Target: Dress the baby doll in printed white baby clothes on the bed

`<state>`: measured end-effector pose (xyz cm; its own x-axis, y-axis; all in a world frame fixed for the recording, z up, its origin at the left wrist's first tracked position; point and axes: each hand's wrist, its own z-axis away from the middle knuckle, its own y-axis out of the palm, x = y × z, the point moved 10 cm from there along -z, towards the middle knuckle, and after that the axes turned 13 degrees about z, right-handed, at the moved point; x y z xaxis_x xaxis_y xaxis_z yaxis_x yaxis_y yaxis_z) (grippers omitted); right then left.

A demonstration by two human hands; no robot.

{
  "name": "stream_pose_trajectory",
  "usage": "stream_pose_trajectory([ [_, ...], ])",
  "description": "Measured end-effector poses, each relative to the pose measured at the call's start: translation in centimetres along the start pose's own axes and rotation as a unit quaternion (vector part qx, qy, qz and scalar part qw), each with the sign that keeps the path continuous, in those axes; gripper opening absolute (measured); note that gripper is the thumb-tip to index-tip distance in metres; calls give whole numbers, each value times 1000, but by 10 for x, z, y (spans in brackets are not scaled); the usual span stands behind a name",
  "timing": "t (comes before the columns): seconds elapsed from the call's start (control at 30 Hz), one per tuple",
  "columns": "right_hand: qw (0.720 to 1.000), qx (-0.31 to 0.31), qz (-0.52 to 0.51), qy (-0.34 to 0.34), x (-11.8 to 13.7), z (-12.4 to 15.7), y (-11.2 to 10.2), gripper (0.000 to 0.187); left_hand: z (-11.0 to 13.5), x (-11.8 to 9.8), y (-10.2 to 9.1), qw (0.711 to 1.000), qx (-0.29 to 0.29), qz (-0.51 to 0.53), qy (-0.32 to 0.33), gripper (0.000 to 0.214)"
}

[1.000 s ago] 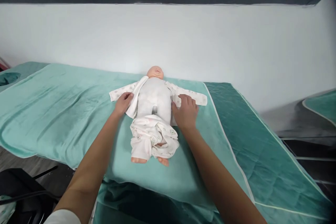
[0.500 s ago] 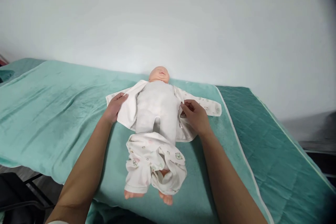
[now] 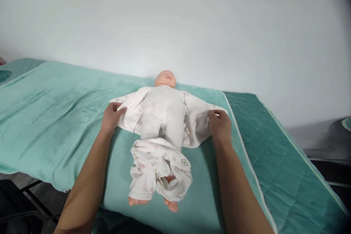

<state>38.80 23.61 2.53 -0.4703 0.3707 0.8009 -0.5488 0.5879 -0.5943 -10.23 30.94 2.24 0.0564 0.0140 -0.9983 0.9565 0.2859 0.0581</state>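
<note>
Head view, hands gripping jacket, doll supine

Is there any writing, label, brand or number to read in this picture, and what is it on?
No text can be read here.
Baby suit on the doll: only small printed pictures, no letters.
Small tag on the flap that the right hand holds: too small to read.
Towel and wall: plain.
</note>
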Motion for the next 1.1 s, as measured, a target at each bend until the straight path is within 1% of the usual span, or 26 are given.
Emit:
stream_pose_trajectory([
  [0.07,996,-14,86,-32,2,-4,-4,27,-1,-3,-5,998,-16,-43,32,37],
  [0.13,985,-25,161,-60,6,-4,-7,30,-1,-5,-10,994,-33,-92,48,34],
  [0.2,976,-22,206,-68,8,-2,-8,36,0,-12,-14,982,-61,-158,80,32],
  [0.27,970,-2,232,-67,9,2,-6,42,8,-30,-14,957,-91,-223,160,32],
  [0.33,965,29,251,-69,9,6,-1,46,26,-50,-7,924,-103,-256,264,29],
  [0.37,962,41,258,-73,10,8,2,46,37,-56,-2,912,-94,-257,304,26],
  [0.4,961,43,261,-83,11,10,3,46,47,-59,4,907,-67,-253,330,21],
  [0.43,961,31,257,-101,16,12,1,46,57,-59,13,906,-22,-250,341,17],
  [0.5,958,-35,230,-167,32,23,-9,38,77,-48,38,898,110,-266,333,12],
  [0.53,952,-73,209,-211,42,34,-14,32,88,-40,50,885,178,-283,323,13],
  [0.57,944,-96,186,-256,52,47,-18,27,99,-33,59,869,233,-304,314,14],
  [0.6,935,-95,166,-299,59,62,-17,23,109,-27,64,852,270,-325,309,14],
  [0.63,925,-66,153,-341,66,78,-11,23,116,-23,67,839,288,-345,307,15],
  [0.67,913,-15,149,-380,71,95,0,25,120,-21,68,830,292,-361,308,16],
  [0.7,894,41,154,-418,73,113,11,26,123,-21,68,823,290,-377,310,18],
  [0.73,873,85,169,-450,74,132,20,26,125,-21,68,815,287,-393,314,20],
  [0.77,854,111,187,-473,74,147,26,25,126,-22,69,807,283,-408,319,21],
  [0.8,839,119,207,-489,73,159,28,24,127,-23,70,799,280,-422,324,21],
  [0.83,829,114,228,-497,71,166,28,23,128,-23,71,791,277,-435,329,19],
  [0.93,815,82,274,-505,70,175,25,23,128,-22,73,773,271,-466,334,12],
  [1.0,809,78,289,-506,70,175,26,23,129,-21,73,769,272,-472,335,10],
  [1.1,813,83,288,-499,70,173,28,23,131,-21,71,773,268,-465,337,12],
])
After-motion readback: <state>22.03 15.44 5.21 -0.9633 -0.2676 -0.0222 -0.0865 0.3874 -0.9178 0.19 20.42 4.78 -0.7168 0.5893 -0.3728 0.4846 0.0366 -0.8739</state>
